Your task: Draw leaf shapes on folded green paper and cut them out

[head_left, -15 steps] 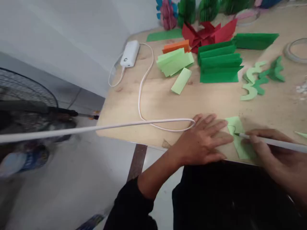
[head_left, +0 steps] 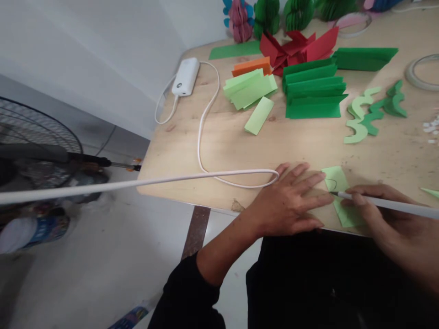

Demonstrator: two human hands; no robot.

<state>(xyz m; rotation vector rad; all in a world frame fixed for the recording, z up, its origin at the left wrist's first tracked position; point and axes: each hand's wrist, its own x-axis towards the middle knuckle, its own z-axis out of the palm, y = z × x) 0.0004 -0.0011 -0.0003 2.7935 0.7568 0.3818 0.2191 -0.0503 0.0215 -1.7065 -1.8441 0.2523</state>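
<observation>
A light green piece of paper (head_left: 338,177) lies near the table's front edge, with a thin curved dark line drawn on its upper part. My right hand (head_left: 394,219) grips a white pen (head_left: 394,204), its dark tip at the paper's left edge below the curve. Flat on the table to the left, my left hand (head_left: 291,201) has its fingers spread, fingertips at the paper's left edge. A loop of white cable (head_left: 240,172) reaches my left thumb.
Behind are light green folded papers (head_left: 252,89), dark green folded papers (head_left: 315,93), red folded paper (head_left: 298,48) and wavy green cut-outs (head_left: 358,121). A white power bank (head_left: 186,76) sits at the back left. A tape roll (head_left: 416,75) lies at right. A fan (head_left: 37,128) stands left of the table.
The pen tip has shifted slightly left and down, to the paper's left edge. My left hand stays in place.
</observation>
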